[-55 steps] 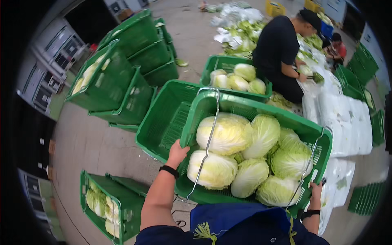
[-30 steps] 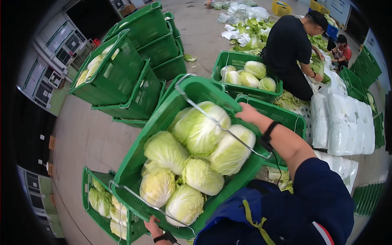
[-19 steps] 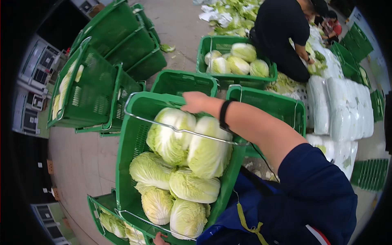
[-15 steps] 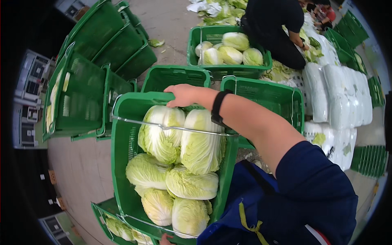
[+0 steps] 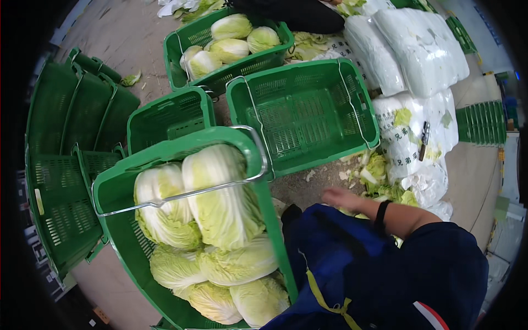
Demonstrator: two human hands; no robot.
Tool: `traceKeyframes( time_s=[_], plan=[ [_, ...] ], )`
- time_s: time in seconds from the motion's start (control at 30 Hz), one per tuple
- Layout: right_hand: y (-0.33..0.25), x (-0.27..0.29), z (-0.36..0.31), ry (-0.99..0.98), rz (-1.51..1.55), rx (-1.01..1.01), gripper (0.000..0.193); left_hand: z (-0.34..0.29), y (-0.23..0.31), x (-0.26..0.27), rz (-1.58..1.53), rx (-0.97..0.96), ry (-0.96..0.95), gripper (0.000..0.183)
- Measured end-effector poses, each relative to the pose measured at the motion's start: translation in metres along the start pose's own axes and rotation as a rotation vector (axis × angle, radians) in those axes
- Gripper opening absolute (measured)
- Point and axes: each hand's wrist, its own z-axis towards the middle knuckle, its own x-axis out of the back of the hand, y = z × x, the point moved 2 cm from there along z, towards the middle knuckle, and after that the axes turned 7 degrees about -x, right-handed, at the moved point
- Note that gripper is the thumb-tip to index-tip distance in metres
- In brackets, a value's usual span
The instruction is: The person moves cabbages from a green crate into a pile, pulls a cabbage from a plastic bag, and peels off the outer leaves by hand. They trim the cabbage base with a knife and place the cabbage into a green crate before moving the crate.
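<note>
A green plastic crate with slotted walls and a thin wire bail handle [image 5: 181,192] fills the lower left of the view, tilted so that its open top faces the camera. It is packed with pale green and white heads of napa cabbage [image 5: 220,203], two large heads uppermost and several more pressed together beneath them. The crate sits close against the person's dark blue clothing.

The right hand [image 5: 342,198] is out beside the crate, apart from it, low over the concrete floor [image 5: 313,187] near scattered cabbage trimmings [image 5: 379,176]. Its grip looks loose and empty, with the fingers lying flat and nothing between them. A black wristband sits on the forearm just behind it. The left hand does not show in the view, so its grip cannot be told.

Just beyond the full crate stand two empty green plastic crates: a smaller one [image 5: 170,115] touching the full crate's far rim and a wider one [image 5: 308,110] to its right. Behind them, another green crate holding a few cabbage heads [image 5: 231,44] rests on the floor. A stack of nested empty green crates [image 5: 66,159] lies along the left side. White plastic sacks [image 5: 407,55] are piled at the upper right, with loose leaves around their base.
</note>
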Motion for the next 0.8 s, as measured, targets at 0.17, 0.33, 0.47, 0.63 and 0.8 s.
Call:
traceKeyframes(
  time_s=[0.17, 0.33, 0.47, 0.63, 0.8],
  plan=[
    [-0.101, -0.144, -0.061, -0.274, -0.185, 0.959, 0.122, 0.01, -0.029, -0.017, 0.051, -0.115, 0.101, 0.042],
    [-0.099, -0.172, -0.062, -0.087, 0.04, 0.943, 0.108, 0.03, -0.089, -0.018, 0.104, -0.185, 0.099, 0.052],
    [-0.127, -0.183, -0.061, 0.009, 0.024, 0.895, 0.109, 0.026, -0.045, 0.003, 0.124, -0.187, 0.111, 0.053],
    [-0.203, -0.193, -0.023, -0.036, -0.032, 0.849, 0.102, 0.032, 0.005, 0.032, 0.062, -0.178, 0.164, 0.055],
    [-0.186, -0.188, 0.01, -0.231, 0.285, 1.169, 0.063, 0.043, 0.031, 0.046, 0.043, -0.168, 0.187, 0.056]
  ],
)
